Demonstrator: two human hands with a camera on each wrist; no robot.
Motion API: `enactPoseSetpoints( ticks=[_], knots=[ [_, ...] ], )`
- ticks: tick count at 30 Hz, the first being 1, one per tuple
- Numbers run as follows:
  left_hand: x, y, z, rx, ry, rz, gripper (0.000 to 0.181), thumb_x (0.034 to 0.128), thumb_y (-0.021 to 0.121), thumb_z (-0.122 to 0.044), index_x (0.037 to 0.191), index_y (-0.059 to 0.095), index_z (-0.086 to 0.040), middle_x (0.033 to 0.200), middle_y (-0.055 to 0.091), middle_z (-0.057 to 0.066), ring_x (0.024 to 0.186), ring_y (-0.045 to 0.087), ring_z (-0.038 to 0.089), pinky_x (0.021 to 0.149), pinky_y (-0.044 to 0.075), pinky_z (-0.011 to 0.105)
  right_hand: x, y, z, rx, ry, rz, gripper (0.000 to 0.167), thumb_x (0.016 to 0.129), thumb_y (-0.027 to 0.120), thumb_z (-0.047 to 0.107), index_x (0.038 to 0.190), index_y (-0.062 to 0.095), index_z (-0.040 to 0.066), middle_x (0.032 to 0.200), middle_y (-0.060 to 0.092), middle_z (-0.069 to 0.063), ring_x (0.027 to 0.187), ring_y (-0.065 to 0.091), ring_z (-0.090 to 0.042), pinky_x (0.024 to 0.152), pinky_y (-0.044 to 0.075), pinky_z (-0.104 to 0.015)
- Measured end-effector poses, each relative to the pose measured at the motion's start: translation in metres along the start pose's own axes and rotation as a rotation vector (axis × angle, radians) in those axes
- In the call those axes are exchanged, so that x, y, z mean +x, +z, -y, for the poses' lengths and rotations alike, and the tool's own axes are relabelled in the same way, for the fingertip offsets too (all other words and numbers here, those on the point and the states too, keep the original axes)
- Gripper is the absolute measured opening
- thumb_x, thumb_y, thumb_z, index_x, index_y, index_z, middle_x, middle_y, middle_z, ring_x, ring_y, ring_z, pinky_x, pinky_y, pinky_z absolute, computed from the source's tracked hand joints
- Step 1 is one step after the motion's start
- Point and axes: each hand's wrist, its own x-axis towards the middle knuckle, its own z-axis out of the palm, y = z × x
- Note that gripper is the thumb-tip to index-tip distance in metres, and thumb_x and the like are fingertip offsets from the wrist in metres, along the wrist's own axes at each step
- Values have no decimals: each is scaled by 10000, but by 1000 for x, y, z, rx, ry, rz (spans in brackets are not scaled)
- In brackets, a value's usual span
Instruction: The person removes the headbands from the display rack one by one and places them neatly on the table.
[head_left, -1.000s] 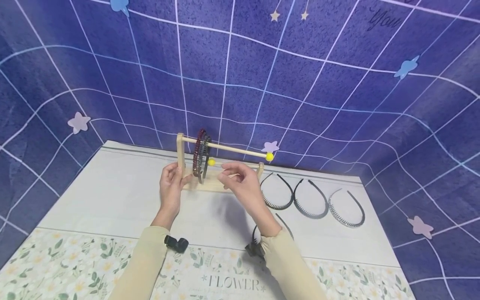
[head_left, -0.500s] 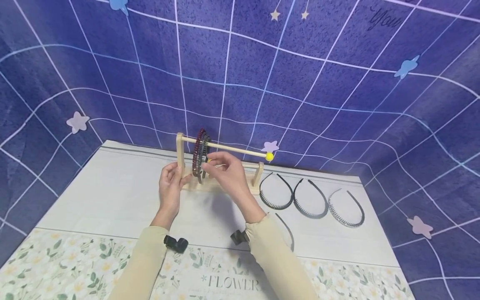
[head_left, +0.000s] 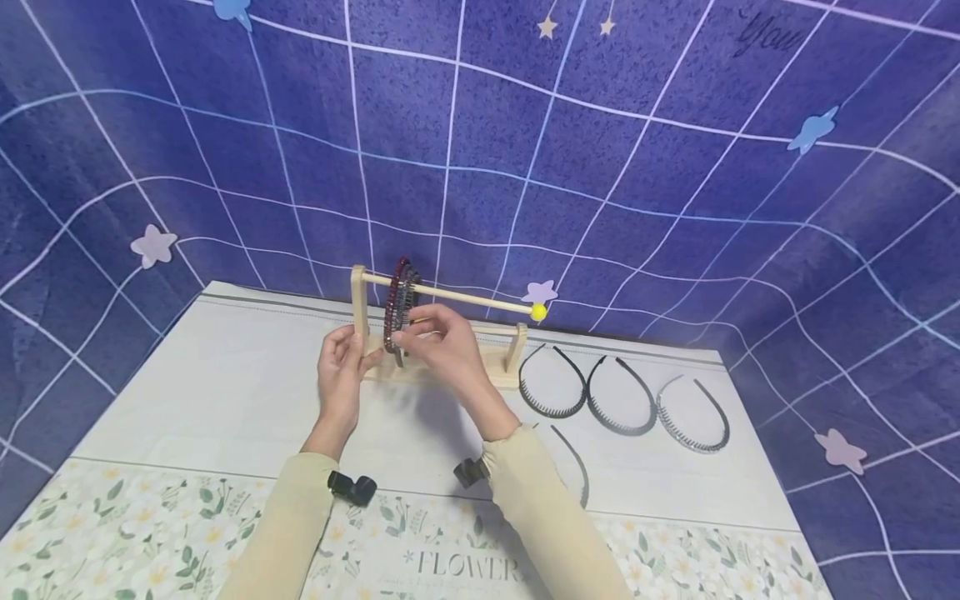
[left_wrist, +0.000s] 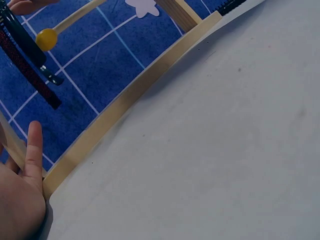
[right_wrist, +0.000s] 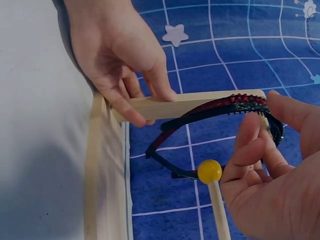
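A wooden stand (head_left: 429, 373) carries an upper rod (head_left: 480, 298) with a yellow ball at its tip. Near its left post, a dark red headband (head_left: 393, 308) and dark grey or black headbands (head_left: 411, 287) hang together on that rod. My left hand (head_left: 341, 375) grips the left post (right_wrist: 195, 102) low down, close to the base. At the hanging headbands is my right hand (head_left: 444, 343); in the right wrist view, their toothed curve passes between its thumb and bent fingers. A second, lower rod ends in a yellow ball (right_wrist: 209, 171) beside these fingers.
To the right of the stand lie a black headband (head_left: 555, 412), a dark grey headband (head_left: 622, 432) and a clear-and-grey headband (head_left: 701, 448). Another headband (head_left: 577, 467) is partly hidden behind my right sleeve. A blue gridded cloth (head_left: 480, 167) hangs behind the white tabletop (head_left: 225, 375).
My right hand has moved left from beside the lower rod's ball to the hanging headbands, with its fingers now around them. The left hand has stayed on the post.
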Motion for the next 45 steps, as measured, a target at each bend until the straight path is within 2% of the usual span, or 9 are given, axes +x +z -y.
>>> enactPoseSetpoints(
  ticks=[4, 8, 14, 21, 33, 41, 45],
  knots=[
    [-1, 0, 0, 0, 0, -4, 429, 1177, 539, -407, 1512, 457, -151, 1503, 541, 37, 1413, 586, 291, 1179, 601, 261, 1, 3, -3, -2, -22, 6, 351, 927, 895, 64, 1234, 735, 5, 1049, 787, -119, 746, 667, -99, 706, 686, -288],
    [0, 0, 0, 3, 3, 6, 443, 1175, 537, -422, 1519, 449, -158, 1510, 539, 29, 1420, 583, 289, 1182, 598, 260, 2, 5, -6, -34, -57, -17, 278, 924, 888, 37, 1161, 744, 10, 1009, 787, -116, 720, 648, -88, 622, 593, -175],
    [0, 1, 0, -11, 7, 12, 415, 1177, 536, -404, 1504, 456, -160, 1494, 539, 24, 1453, 555, 323, 1190, 595, 268, 1, 3, -9, -69, -88, -52, 229, 926, 884, 25, 1112, 751, 15, 981, 785, -97, 714, 635, -76, 600, 561, -158],
    [0, 1, 0, -2, 6, 10, 421, 1179, 528, -402, 1510, 455, -153, 1493, 535, 24, 1478, 539, 324, 1192, 590, 261, -1, -2, -10, -24, -111, -60, 220, 936, 866, 0, 1120, 745, -1, 976, 789, -128, 708, 649, -73, 580, 553, -150],
    [1, 0, -1, -31, 4, 2, 367, 1177, 540, -380, 1473, 480, -172, 1461, 535, 24, 1443, 554, 300, 1183, 600, 269, -6, -15, 1, 56, -144, -84, 203, 955, 827, -47, 1131, 726, -34, 993, 774, -156, 706, 680, -87, 603, 590, -174],
    [1, -2, 1, -38, 11, 1, 356, 1184, 531, -360, 1475, 480, -161, 1451, 534, 26, 1423, 567, 299, 1181, 599, 266, -10, -21, 16, 67, -175, -95, 197, 963, 806, -62, 1139, 719, -49, 1007, 771, -175, 680, 674, -69, 622, 590, -186],
    [1, -1, 2, -26, 17, 6, 386, 1182, 528, -377, 1491, 470, -154, 1464, 531, 31, 1424, 568, 289, 1180, 600, 265, -10, -24, 17, 56, -181, -103, 193, 966, 803, -59, 1136, 714, -45, 1006, 768, -189, 674, 671, -100, 615, 587, -200]
  ],
)
